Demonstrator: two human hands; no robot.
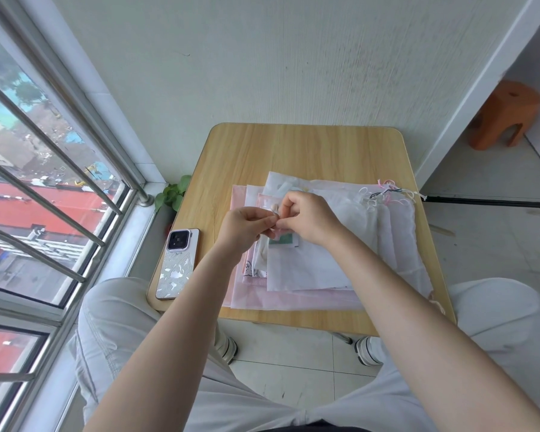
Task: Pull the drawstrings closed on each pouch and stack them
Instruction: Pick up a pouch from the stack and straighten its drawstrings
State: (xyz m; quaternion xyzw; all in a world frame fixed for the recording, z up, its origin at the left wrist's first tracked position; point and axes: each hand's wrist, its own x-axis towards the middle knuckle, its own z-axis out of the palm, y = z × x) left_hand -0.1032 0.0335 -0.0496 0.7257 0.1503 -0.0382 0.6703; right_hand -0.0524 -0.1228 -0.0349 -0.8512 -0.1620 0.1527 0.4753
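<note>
Pouches (pixel 296 269) lie in an overlapping spread of sheer white and pink fabric on the middle of the wooden counter (pixel 293 148), at the centre of the frame. Their drawstrings (pixel 384 194) bunch in loops of white, pink and dark cord at the right end of the spread, toward the counter's right edge. Above the left part of the spread, both hands meet: the left hand (pixel 243 226) and the right hand (pixel 309 218) have fingertips pressed together in a pinching grip on something small between them, likely a cord end or bead of a small pink pouch (pixel 267 201), though the item is too small to tell for sure. The fabric looks thin, limp and very light, so a pouch would probably sag and slide on its neighbours; the sound place to take hold seems to be the cord ends, with the other hand steadying the gathered mouth. Stacking looks unfinished, since the pouches lie fanned rather than squared. A phone (pixel 176 263) rests face down at the counter's left edge, a green plant (pixel 173 193) sits by the window rail, and an orange stool (pixel 505 115) stands at upper right
</note>
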